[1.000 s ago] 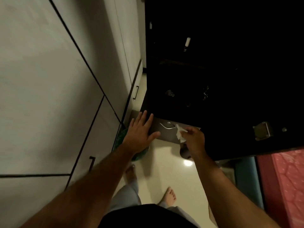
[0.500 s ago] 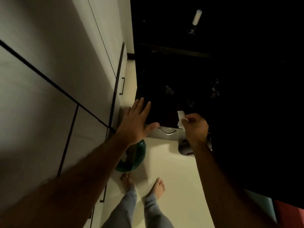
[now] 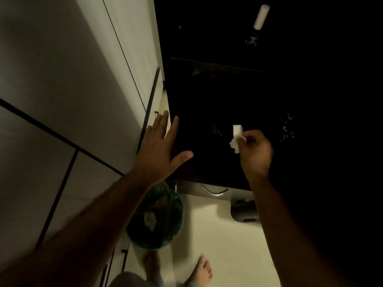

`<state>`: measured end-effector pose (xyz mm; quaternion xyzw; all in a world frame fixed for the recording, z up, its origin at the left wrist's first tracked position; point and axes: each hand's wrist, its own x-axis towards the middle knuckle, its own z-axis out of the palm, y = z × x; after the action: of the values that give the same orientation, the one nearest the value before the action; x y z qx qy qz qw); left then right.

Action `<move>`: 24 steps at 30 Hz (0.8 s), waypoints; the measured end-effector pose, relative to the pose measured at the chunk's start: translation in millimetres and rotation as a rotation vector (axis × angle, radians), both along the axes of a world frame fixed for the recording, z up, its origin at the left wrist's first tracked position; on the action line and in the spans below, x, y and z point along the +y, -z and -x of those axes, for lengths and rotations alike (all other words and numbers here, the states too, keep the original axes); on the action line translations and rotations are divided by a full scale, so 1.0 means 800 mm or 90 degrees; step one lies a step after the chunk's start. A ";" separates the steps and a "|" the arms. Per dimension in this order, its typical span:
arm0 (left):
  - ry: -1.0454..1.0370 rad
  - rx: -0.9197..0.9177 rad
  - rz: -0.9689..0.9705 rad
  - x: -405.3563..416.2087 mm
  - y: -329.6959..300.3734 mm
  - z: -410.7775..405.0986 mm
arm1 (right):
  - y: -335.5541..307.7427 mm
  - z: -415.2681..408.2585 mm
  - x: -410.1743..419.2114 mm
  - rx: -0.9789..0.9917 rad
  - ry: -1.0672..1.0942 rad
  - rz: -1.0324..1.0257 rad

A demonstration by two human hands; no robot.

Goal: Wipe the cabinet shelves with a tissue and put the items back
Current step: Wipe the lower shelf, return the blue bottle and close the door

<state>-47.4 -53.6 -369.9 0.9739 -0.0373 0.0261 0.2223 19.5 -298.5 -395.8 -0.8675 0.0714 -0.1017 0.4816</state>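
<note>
Left hand (image 3: 160, 151) is raised at the pale cabinet doors (image 3: 68, 83), fingers straight and spread, holding nothing. Right hand (image 3: 256, 153), fingers curled, pinches a crumpled white tissue (image 3: 236, 136) before the dark open cabinet (image 3: 228, 96).

So the dark cabinet (image 3: 238, 96) opening is pretty much wide open in front, both hands have room to go straight in. The left hand (image 3: 159, 150) is spread flat near the cabinet's left edge, right next to the pale wardrobe doors (image 3: 72, 79), so that side is walled off. The right hand (image 3: 256, 152) pinches a tissue (image 3: 236, 137) in open air ahead of the shelves. Inside it's too dark to tell much, just a few small glinting bits (image 3: 287, 129) on the right. Down low, a green-lined bin (image 3: 157, 220) sits just beside the drawer handle (image 3: 214, 191), crowding the floor there.
</note>
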 end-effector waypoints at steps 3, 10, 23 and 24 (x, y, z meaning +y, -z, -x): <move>-0.015 -0.067 -0.001 0.016 -0.004 -0.014 | -0.006 -0.041 0.017 -0.024 0.012 -0.017; -0.016 -0.242 -0.014 0.048 0.024 -0.077 | -0.016 -0.140 0.039 -0.179 0.066 0.065; 0.008 -0.454 0.003 0.067 0.070 -0.195 | -0.001 -0.225 0.077 -0.490 0.016 0.248; 0.004 -0.474 0.001 0.067 0.074 -0.202 | 0.001 -0.224 0.088 -0.503 -0.002 0.263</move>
<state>113.9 0.0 -428.8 0.8975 -0.1183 0.3781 0.1939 198.9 -227.9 -396.4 -0.8404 -0.1414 -0.4364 0.2884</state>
